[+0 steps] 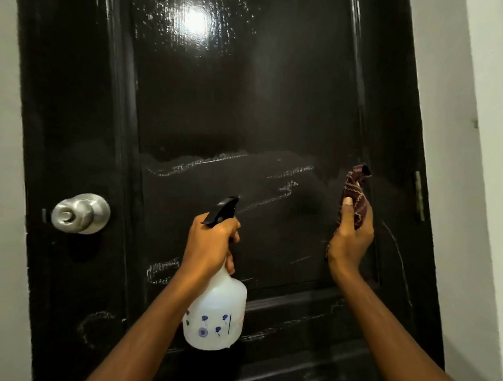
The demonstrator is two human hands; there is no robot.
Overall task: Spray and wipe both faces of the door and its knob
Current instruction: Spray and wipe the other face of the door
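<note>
The left hand [211, 244] grips the spray bottle [216, 312], aimed at the black door [240, 104]. The right hand [351, 235] holds the cloth [355, 197]. The knob [80, 213] sits left. Spray could drip down if not wiped soon. The door's other face is hidden.
</note>
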